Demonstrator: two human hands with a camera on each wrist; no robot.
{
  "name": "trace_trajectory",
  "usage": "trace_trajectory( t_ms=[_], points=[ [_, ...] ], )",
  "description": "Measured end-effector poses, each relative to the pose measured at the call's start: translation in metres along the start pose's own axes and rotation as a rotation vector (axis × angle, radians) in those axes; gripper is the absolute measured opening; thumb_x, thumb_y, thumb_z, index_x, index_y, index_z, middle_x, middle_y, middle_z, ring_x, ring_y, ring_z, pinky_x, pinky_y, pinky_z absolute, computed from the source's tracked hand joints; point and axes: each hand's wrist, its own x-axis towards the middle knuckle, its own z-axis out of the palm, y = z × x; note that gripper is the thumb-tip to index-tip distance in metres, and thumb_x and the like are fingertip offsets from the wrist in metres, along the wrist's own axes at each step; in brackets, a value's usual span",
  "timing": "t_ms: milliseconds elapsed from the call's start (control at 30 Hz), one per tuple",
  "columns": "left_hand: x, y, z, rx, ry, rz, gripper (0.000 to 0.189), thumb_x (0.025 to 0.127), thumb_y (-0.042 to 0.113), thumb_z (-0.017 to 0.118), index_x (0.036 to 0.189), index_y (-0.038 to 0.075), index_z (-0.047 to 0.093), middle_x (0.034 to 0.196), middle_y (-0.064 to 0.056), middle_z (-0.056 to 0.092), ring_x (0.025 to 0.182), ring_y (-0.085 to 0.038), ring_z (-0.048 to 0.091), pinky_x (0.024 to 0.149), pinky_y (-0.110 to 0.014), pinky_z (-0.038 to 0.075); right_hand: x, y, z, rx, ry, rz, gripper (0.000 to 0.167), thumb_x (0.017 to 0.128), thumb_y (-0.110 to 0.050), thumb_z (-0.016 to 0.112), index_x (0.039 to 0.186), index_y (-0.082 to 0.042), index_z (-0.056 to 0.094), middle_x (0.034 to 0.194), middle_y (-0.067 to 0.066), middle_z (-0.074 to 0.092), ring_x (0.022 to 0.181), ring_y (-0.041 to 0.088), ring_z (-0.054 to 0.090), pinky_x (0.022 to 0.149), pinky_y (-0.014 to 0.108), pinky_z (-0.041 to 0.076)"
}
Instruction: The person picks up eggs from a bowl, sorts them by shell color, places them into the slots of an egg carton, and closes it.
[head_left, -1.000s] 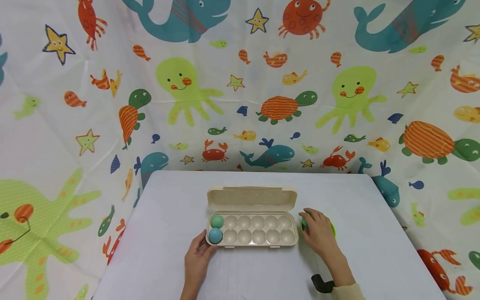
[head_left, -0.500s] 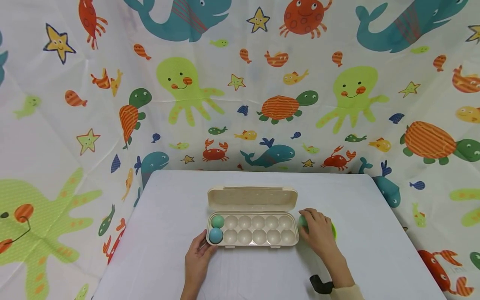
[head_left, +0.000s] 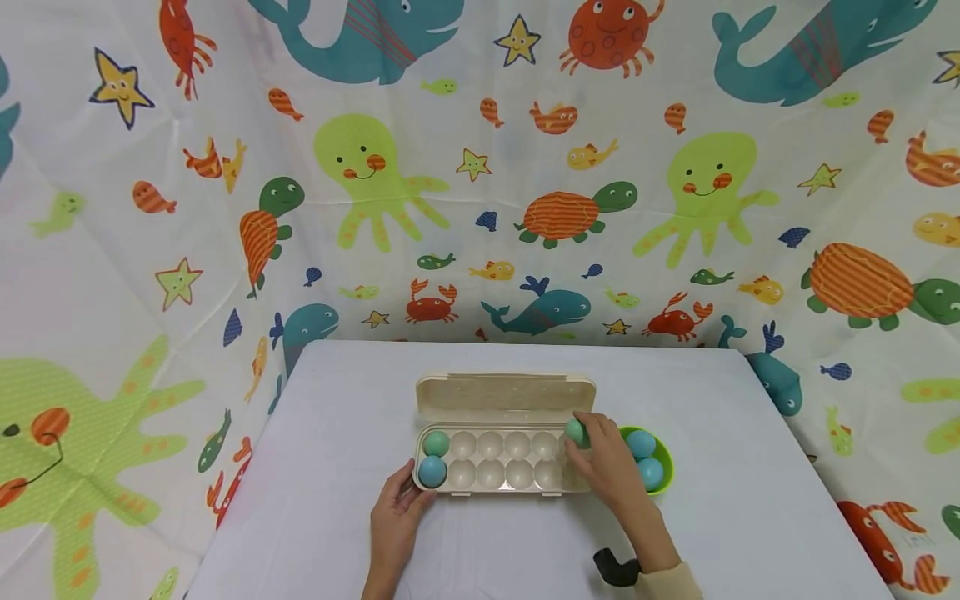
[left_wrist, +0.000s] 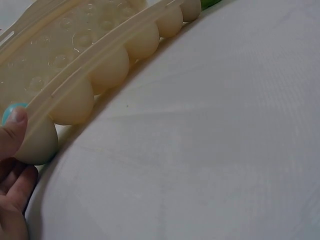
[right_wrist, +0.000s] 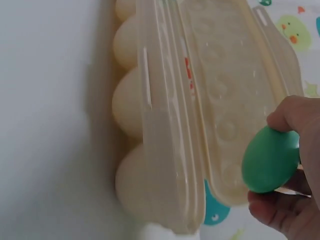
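A cream plastic egg carton (head_left: 504, 493) lies with its lid raised. In its leftmost column sit a green egg (head_left: 436, 442) at the back and a blue egg (head_left: 432, 472) in front. My left hand (head_left: 397, 521) grips the carton's left end, thumb on the rim and fingers low on the outside, as the left wrist view shows. Over the carton's right end, my right hand (head_left: 609, 462) pinches another green egg (right_wrist: 271, 159) between thumb and fingers, above the back row. The right hand hides part of the rightmost cups.
Right of the carton stands a lime-green bowl (head_left: 670, 477) with blue eggs (head_left: 651, 473) in it, partly hidden by the right hand. A black strap-like piece (head_left: 617, 568) shows at the right wrist. A sea-animal printed cloth hangs behind the white table (head_left: 360, 392).
My right hand has moved left from the bowl to the carton's right end, carrying the green egg. Blue eggs in the bowl have come into sight. My left hand has stayed put.
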Motion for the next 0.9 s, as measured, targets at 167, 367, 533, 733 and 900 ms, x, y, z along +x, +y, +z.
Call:
trace_trajectory(
  t_ms=[167,367,533,733,900],
  points=[
    [0.000,0.000,0.000,0.002,0.001,-0.017,0.064,0.079,-0.011,0.076,0.138,-0.009,0.051,0.136,-0.030,0.055,0.109,0.006,0.062,0.093,-0.013,0.056,0.004,-0.018,0.011,0.131,-0.012,0.008,0.043,0.091,-0.022,0.073,0.126,-0.001,0.060,0.113,0.012,0.064,0.094,0.018,0.061,0.079,0.036,0.062],
    [0.000,-0.001,0.000,0.007,0.000,-0.025,0.064,0.080,-0.010,0.077,0.139,-0.008,0.051,0.136,-0.029,0.055,0.109,0.006,0.062,0.093,-0.013,0.056,0.011,-0.040,0.022,0.228,-0.034,-0.020,0.044,0.087,-0.025,0.079,0.121,-0.004,0.060,0.108,0.005,0.060,0.086,0.010,0.058,0.072,0.024,0.060],
    [0.001,-0.002,-0.001,0.013,-0.001,-0.025,0.064,0.080,-0.008,0.078,0.139,-0.007,0.052,0.136,-0.028,0.055,0.109,0.006,0.062,0.093,-0.013,0.056,0.016,-0.059,0.033,0.321,-0.044,-0.048,0.044,0.084,-0.023,0.082,0.119,-0.005,0.061,0.110,0.004,0.055,0.089,0.013,0.063,0.077,0.025,0.063],
    [0.001,-0.001,-0.002,0.010,0.002,-0.027,0.064,0.080,-0.008,0.077,0.139,-0.008,0.052,0.136,-0.029,0.055,0.108,0.006,0.063,0.092,-0.013,0.056,0.024,-0.078,0.052,0.374,-0.088,-0.114,0.042,0.088,-0.019,0.079,0.120,-0.002,0.060,0.113,0.007,0.055,0.092,0.017,0.066,0.081,0.027,0.063],
    [0.001,-0.001,-0.001,-0.018,-0.003,-0.038,0.064,0.079,-0.011,0.076,0.138,-0.010,0.051,0.136,-0.029,0.055,0.108,0.005,0.064,0.092,-0.015,0.057,0.027,-0.089,0.070,0.320,-0.091,-0.187,0.041,0.088,-0.022,0.079,0.121,-0.003,0.063,0.114,0.007,0.060,0.095,0.016,0.064,0.080,0.029,0.061]
  ],
)
